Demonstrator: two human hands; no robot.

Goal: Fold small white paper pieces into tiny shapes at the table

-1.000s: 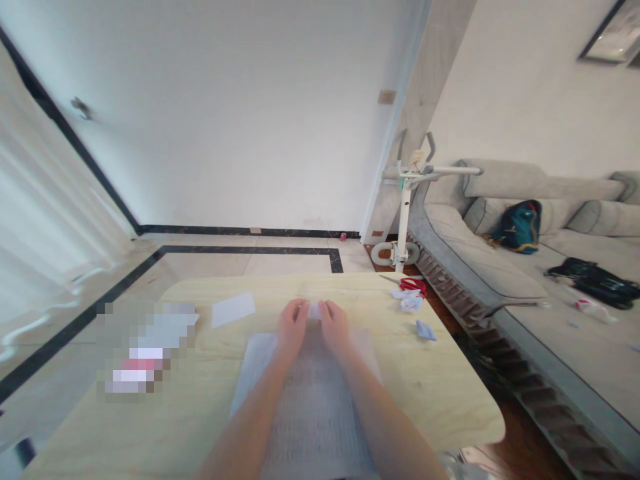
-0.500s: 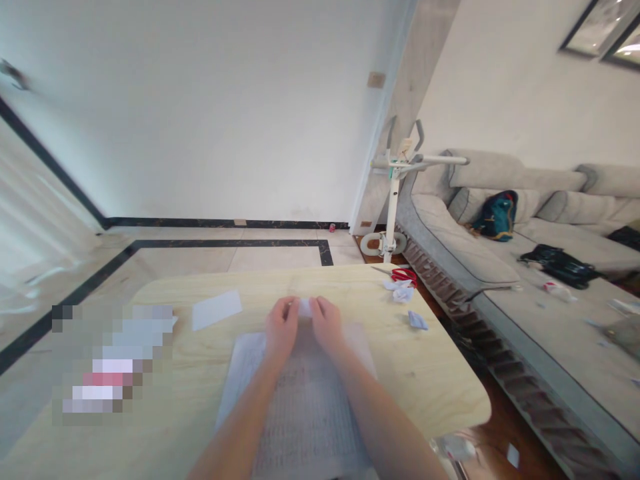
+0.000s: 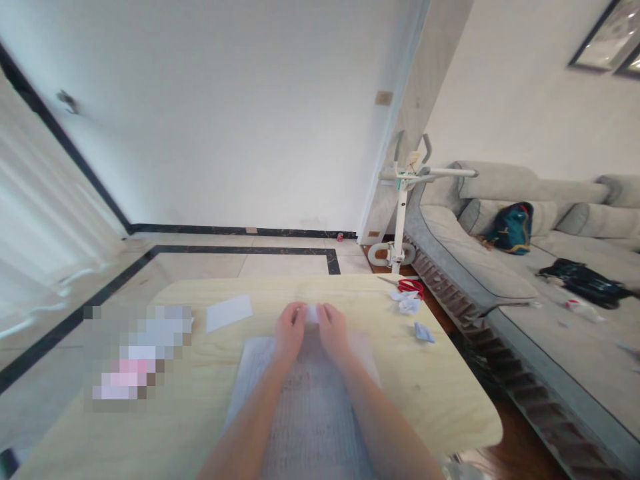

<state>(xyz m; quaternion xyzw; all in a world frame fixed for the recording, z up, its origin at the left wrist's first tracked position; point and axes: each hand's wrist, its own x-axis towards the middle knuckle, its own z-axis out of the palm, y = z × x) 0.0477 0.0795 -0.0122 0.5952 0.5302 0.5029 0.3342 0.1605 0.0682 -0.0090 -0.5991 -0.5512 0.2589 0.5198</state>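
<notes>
Between the person's two hands, a small white paper slip [image 3: 311,315] is spanning the gap, the left hand [image 3: 291,330] pinching one end and the right hand [image 3: 331,327] pinching the other. Both hands are covering its ends, so whether it is folded cannot be told. Nearer the body, a pale sheet [image 3: 315,413] with blurred markings is lying beneath the forearms [image 3: 250,420], which are hiding parts of it; the view's bottom edge is cutting it off. Left of the hands, a white rectangle of paper [image 3: 229,313] is lying on the table [image 3: 440,393]; farther left, a pixelated patch [image 3: 135,360] is masking something. Right of them, a bluish-white paper piece [image 3: 423,332] is lying well apart; just beyond, crumpled white paper [image 3: 407,303] is resting by red-handled scissors [image 3: 411,287].
</notes>
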